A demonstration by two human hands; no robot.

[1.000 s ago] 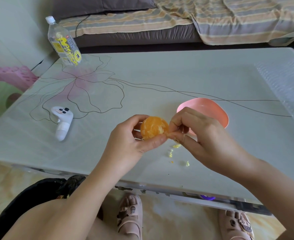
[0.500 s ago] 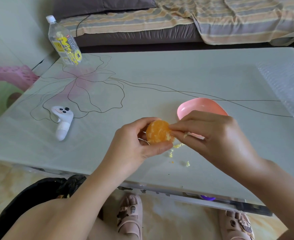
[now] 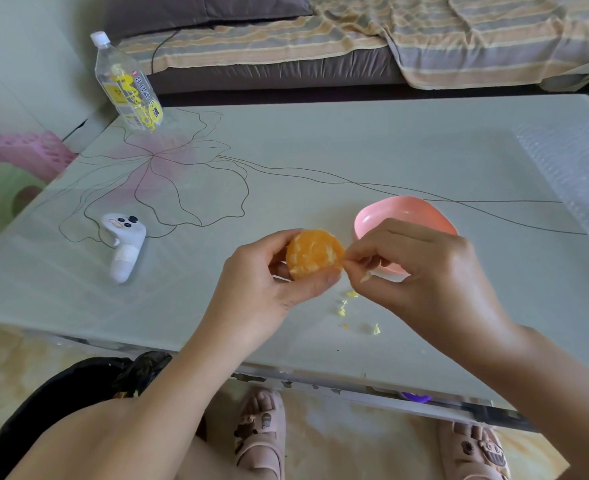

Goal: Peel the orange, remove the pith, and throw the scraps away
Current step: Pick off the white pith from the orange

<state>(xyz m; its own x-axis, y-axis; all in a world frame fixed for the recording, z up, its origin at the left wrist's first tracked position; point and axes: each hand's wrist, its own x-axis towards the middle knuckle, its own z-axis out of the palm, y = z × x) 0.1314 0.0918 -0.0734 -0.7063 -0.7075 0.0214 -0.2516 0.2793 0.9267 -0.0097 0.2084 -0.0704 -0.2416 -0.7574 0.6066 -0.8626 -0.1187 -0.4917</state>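
A peeled orange (image 3: pixel 314 253) with pale flecks of pith on it sits between the thumb and fingers of my left hand (image 3: pixel 268 289), held above the table's front part. My right hand (image 3: pixel 421 271) is just to its right; its thumb and forefinger pinch a thin strand of pith at the orange's right edge, and a small pale scrap (image 3: pixel 365 278) hangs under the fingers. Small yellow bits of pith (image 3: pixel 350 301) lie on the table below the hands. A black bin bag (image 3: pixel 78 393) stands on the floor at the lower left, partly behind my left arm.
A pink bowl (image 3: pixel 397 211) sits on the table right behind my right hand. A white controller (image 3: pixel 123 247) lies at the left, a plastic bottle (image 3: pixel 128 84) at the far left corner. The glass table (image 3: pixel 320 150) ends near my knees; a sofa runs behind it.
My left hand has turned the orange so a broader face shows. My right hand has shifted from the orange's lower right to its right edge, pinching pith.
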